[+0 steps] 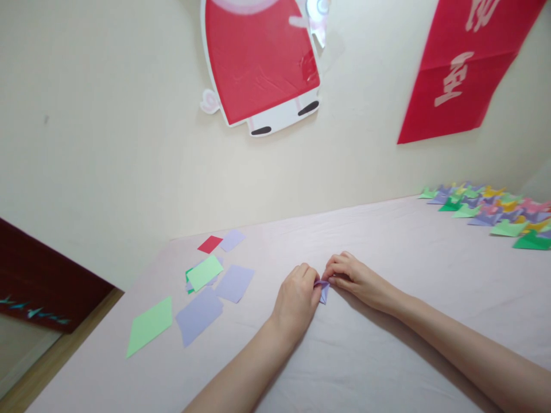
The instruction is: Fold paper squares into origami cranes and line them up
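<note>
Both my hands meet over a small folded purple paper piece point(323, 290) lying on the pale pink tabletop point(387, 321). My left hand point(297, 299) curls its fingers and pinches the piece from the left. From the right, my right hand point(353, 276) presses its bunched fingertips on the same piece. Most of the paper is hidden under the fingers; only a pointed purple tip shows below them.
Loose paper squares lie to the left: green point(150, 324), purple point(198, 314), purple point(235, 283), green point(204, 272), red point(209, 244). A pile of several folded coloured paper figures point(495, 211) sits far right by the wall. The table's left edge drops to a wooden floor point(51, 361).
</note>
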Tool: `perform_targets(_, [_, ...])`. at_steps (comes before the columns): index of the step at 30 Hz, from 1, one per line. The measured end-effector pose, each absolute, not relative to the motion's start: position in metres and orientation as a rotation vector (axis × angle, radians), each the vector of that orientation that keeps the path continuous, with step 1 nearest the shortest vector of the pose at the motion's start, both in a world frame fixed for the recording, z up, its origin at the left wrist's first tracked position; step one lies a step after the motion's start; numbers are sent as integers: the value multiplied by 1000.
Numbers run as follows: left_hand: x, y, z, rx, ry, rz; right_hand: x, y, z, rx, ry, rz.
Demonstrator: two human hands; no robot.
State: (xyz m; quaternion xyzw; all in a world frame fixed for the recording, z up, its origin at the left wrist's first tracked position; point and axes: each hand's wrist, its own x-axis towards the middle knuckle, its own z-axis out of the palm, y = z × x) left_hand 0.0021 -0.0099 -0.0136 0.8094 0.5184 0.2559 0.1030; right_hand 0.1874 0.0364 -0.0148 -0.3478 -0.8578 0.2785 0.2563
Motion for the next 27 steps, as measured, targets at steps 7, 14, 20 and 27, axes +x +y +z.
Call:
perform_targets(7, [6, -7, -12, 2244, 1598, 785, 184, 38, -16, -1012, -2295, 815])
perform_targets(14, [5, -2, -7, 2155, 1613, 753, 178, 42, -16, -1073, -2289, 769])
perform_targets(20, [-6, 6, 4, 2080, 1482, 686, 174, 43, -19, -1123, -2285, 719])
perform_targets(27, [-12, 9, 10, 1995, 1420, 706, 168, 44, -19, -1119, -2297, 677])
